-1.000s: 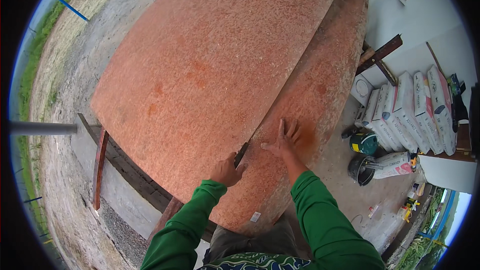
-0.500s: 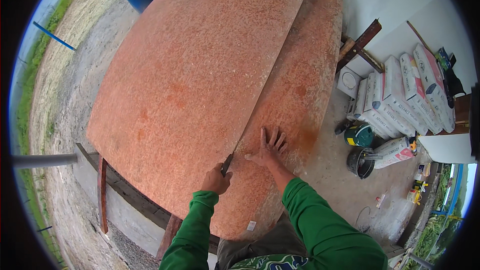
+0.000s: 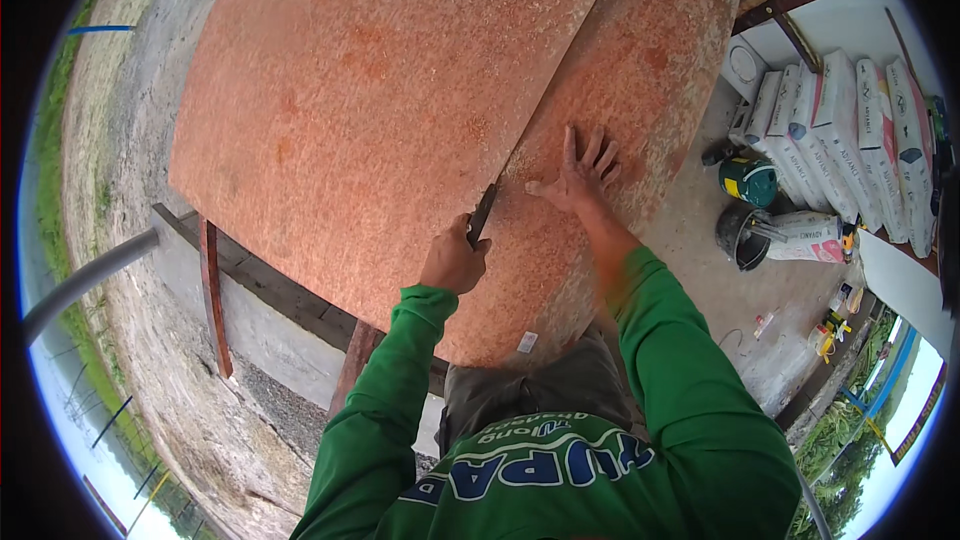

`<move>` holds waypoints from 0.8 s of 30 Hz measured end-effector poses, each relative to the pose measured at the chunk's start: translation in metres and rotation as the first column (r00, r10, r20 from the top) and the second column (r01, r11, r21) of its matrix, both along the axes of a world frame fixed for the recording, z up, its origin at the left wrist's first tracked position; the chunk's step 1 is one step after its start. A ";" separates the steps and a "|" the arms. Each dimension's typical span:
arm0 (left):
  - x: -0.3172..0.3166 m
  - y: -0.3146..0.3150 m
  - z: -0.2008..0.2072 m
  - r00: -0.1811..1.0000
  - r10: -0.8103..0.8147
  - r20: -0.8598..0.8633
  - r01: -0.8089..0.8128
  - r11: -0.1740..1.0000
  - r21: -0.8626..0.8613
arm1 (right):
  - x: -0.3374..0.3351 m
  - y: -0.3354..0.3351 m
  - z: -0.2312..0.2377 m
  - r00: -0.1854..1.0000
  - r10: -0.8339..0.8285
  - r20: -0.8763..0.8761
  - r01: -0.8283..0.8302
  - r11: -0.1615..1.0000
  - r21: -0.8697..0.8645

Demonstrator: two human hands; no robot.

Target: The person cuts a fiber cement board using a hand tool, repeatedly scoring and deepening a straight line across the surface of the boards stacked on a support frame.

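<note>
A large reddish, speckled board [image 3: 330, 120] spreads in front of me. A long straight slit runs down it from the far edge toward me, setting off a strip [image 3: 650, 60] on the right. My left hand [image 3: 455, 258] is closed round a dark cutting tool with a narrow blade [image 3: 484, 210], at the near end of the slit; its exact kind is not clear. Pale specks lie on the board around the blade. To the right of the slit, my right hand [image 3: 580, 175] presses flat on the strip, fingers spread, holding nothing.
Stacked white sacks [image 3: 845, 140] stand by the wall at right, with a green bucket [image 3: 748, 181] and a black bucket [image 3: 742, 237] before them. Wooden pieces [image 3: 215, 300] and a low concrete wall [image 3: 265, 325] run along the board's left. A small pale label [image 3: 527, 342] lies near my waist.
The view has tilted, so board and hands appear higher in it. The tool is still at the slit's near end, and my right hand still lies flat beside it.
</note>
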State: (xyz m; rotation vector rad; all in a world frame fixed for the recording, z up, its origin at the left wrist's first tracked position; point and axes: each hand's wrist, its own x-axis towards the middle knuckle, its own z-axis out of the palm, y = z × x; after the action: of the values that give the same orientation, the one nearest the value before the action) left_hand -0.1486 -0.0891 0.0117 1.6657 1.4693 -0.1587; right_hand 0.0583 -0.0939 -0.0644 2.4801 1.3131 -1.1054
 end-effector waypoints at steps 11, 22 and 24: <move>-0.111 -0.085 0.153 0.993 -0.074 -0.093 0.078 0.996 0.042 | -0.029 -0.018 0.010 0.963 0.148 -0.225 -0.075 0.950 0.303; -0.082 -0.072 0.143 0.992 -0.021 -0.124 0.011 0.997 -0.080 | -0.170 -0.065 0.126 0.626 0.729 -0.277 -0.149 0.461 0.875; -0.056 -0.042 0.067 0.990 -0.067 -0.122 0.058 0.996 -0.075 | -0.138 -0.039 0.058 0.715 0.653 -0.250 -0.121 0.468 0.875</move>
State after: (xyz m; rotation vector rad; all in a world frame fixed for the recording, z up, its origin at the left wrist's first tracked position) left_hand -0.2050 -0.1309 0.0788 1.6697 1.4861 -0.3508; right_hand -0.0795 -0.1333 -0.0061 1.9963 3.0527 -1.3357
